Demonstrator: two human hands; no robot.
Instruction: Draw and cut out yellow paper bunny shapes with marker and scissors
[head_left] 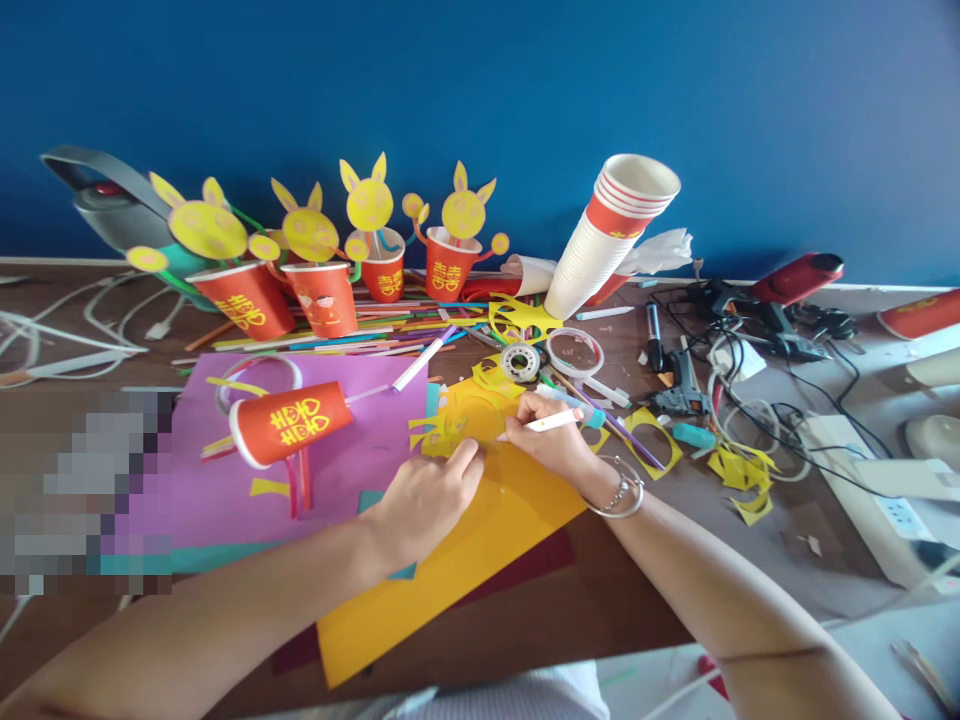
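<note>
In my right hand [551, 435] is a white marker pen [553, 420] with a reddish end. Its tip meets an orange-yellow paper sheet [517, 500]. My left hand [427, 500] rests on the same sheet, fingers curled and pressed against the paper just left of the tip. Yellow paper scraps [457, 415] with cut-out holes lie beyond both hands. Left of them, an orange-red paper cup [289, 425] with gold characters lies on its side on a purple sheet [195, 460], with red straws sticking out.
Several cups with yellow rabbit-eared faces [369, 205] line the back. A leaning stack of paper cups [600, 250] stands right of them. Coloured sticks [405, 325] lie below. At right are glue guns [682, 385], cables and a power strip [862, 500]. A tape roll [574, 352] is near my right hand.
</note>
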